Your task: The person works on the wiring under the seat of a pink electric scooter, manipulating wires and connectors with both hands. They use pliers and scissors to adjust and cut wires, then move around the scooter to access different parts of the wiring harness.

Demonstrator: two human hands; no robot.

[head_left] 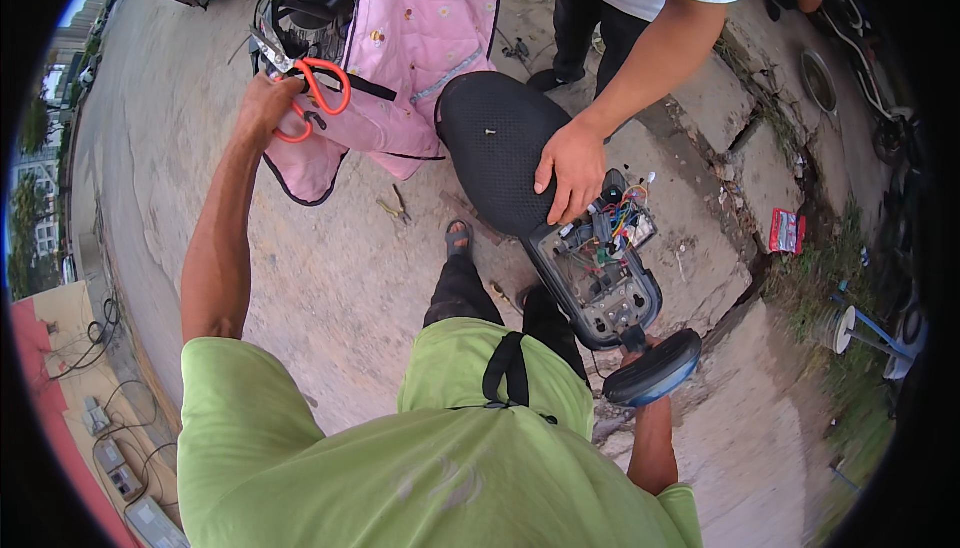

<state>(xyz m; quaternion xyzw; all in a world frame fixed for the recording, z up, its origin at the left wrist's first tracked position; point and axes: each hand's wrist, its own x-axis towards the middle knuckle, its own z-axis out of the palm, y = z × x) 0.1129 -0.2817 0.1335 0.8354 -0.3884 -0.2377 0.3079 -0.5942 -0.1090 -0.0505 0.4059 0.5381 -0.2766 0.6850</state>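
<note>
In my left hand (268,106) is a pair of orange-handled scissors (325,86), its metal blades pointing up beside the handlebar. My right hand (640,350) is at the small black backrest (652,368) at the rear of an electric scooter; its fingers are mostly hidden. Between my hands lies the scooter's black seat (500,138), with a small bolt-like piece on it. Behind the seat, an open compartment (606,298) shows a tangle of coloured wires (622,220). A co-worker's hand (575,173) rests on the seat's edge by those wires.
A pink padded cover (415,23) hangs over the scooter's front. Pliers (397,206) lie on the concrete left of the seat. The co-worker's dark-trousered legs (590,23) stand at the far side. Cracked slabs (700,238) and a red packet (787,231) are to the right.
</note>
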